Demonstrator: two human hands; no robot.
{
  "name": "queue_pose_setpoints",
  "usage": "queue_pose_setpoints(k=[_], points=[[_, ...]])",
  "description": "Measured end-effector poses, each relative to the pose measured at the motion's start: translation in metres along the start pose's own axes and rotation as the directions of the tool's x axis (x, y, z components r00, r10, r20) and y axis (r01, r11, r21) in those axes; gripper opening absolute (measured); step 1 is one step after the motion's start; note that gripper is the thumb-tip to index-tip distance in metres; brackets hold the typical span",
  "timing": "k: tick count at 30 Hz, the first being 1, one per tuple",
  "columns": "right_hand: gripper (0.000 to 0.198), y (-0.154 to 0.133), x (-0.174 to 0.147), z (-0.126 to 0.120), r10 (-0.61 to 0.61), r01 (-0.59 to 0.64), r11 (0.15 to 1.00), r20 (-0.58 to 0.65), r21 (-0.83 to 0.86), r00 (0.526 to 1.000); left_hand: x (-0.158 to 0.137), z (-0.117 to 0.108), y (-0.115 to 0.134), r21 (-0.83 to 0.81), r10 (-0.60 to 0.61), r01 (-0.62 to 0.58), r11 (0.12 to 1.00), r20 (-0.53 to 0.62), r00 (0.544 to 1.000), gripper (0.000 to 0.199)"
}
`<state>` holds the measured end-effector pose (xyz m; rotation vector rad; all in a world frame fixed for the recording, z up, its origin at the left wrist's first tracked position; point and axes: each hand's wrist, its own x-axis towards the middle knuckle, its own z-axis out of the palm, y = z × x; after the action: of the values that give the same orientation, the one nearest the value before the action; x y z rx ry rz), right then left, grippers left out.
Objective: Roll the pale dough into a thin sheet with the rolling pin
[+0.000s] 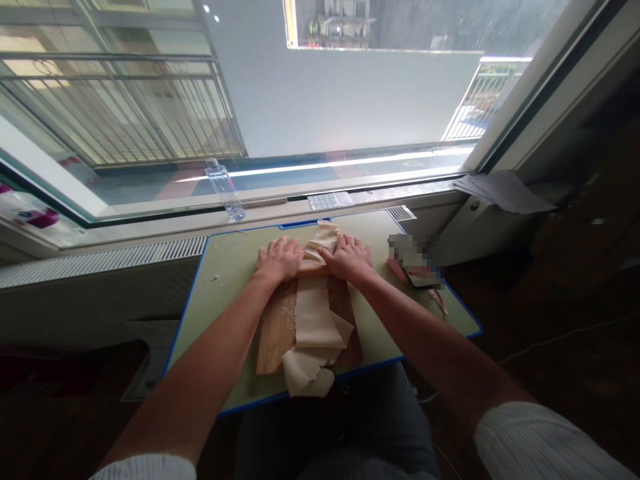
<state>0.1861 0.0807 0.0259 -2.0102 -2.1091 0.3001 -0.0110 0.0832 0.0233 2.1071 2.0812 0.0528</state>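
A long, thin sheet of dough (313, 313) runs down a wooden board (275, 333), and its ragged near end folds over and hangs past the table edge. My left hand (280, 259) lies palm down at the left of the strip, fingers stretched forward. On the other side my right hand (347, 257) rests flat too, its thumb reaching in over the dough. Between the hands shows a pale wooden bar (313, 269) that looks like a rolling pin, mostly covered by hands and dough. Beyond it, the far part of the dough (325, 235) lies rumpled.
The board lies on a small greenish table (225, 267) with a blue rim. At its right is a phone-like object (417, 263), blurred out, on a pink support. A clear bottle (227, 190) stands on the windowsill, and papers (505, 190) lie at the right.
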Motion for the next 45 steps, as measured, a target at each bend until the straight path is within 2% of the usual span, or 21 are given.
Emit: queue_pose_setpoints(k=[8, 12, 17, 22, 26, 29, 32, 36, 40, 45], points=[[0.076, 0.004, -0.061, 0.009, -0.070, 0.056, 0.990, -0.109, -0.130, 0.992, -0.060, 0.010, 0.013, 0.058, -0.023, 0.032, 0.998, -0.148, 0.989, 0.064], [0.076, 0.005, -0.064, 0.010, -0.072, 0.058, 0.992, -0.129, -0.116, 0.989, -0.065, 0.011, 0.016, 0.065, -0.020, 0.032, 0.997, -0.177, 0.984, 0.062], [0.077, 0.003, -0.039, 0.007, -0.065, 0.054, 0.995, -0.120, -0.087, 0.991, -0.039, 0.005, 0.012, 0.035, -0.010, 0.017, 0.999, -0.185, 0.983, 0.062], [0.085, 0.004, 0.000, 0.004, -0.023, 0.022, 0.999, -0.036, -0.032, 0.999, -0.004, 0.002, 0.007, 0.006, -0.001, 0.002, 1.000, -0.171, 0.985, 0.062], [0.086, 0.004, 0.030, 0.003, -0.024, 0.023, 0.999, -0.011, -0.039, 1.000, 0.023, 0.001, 0.004, -0.003, 0.009, -0.010, 1.000, -0.252, 0.968, 0.056], [0.080, 0.003, 0.047, 0.004, -0.036, 0.035, 0.999, -0.063, -0.014, 0.997, 0.041, -0.003, 0.004, -0.027, -0.016, 0.009, 1.000, -0.290, 0.957, 0.050], [0.071, 0.001, 0.061, 0.005, -0.056, 0.058, 0.998, -0.169, 0.006, 0.984, 0.058, -0.006, 0.003, -0.029, -0.025, 0.018, 0.999, -0.296, 0.955, 0.047], [0.062, 0.001, 0.077, 0.007, -0.084, 0.083, 0.996, -0.265, -0.017, 0.961, 0.078, -0.008, 0.001, -0.023, -0.043, 0.039, 0.999, -0.252, 0.967, 0.048], [0.058, 0.001, 0.086, 0.008, -0.095, 0.094, 0.995, -0.271, -0.018, 0.958, 0.086, -0.009, 0.000, -0.016, -0.063, 0.061, 0.998, -0.205, 0.977, 0.050], [0.059, 0.000, 0.078, 0.006, -0.086, 0.088, 0.996, -0.247, -0.004, 0.965, 0.077, -0.009, 0.001, -0.010, -0.049, 0.048, 0.999, -0.218, 0.975, 0.050]])
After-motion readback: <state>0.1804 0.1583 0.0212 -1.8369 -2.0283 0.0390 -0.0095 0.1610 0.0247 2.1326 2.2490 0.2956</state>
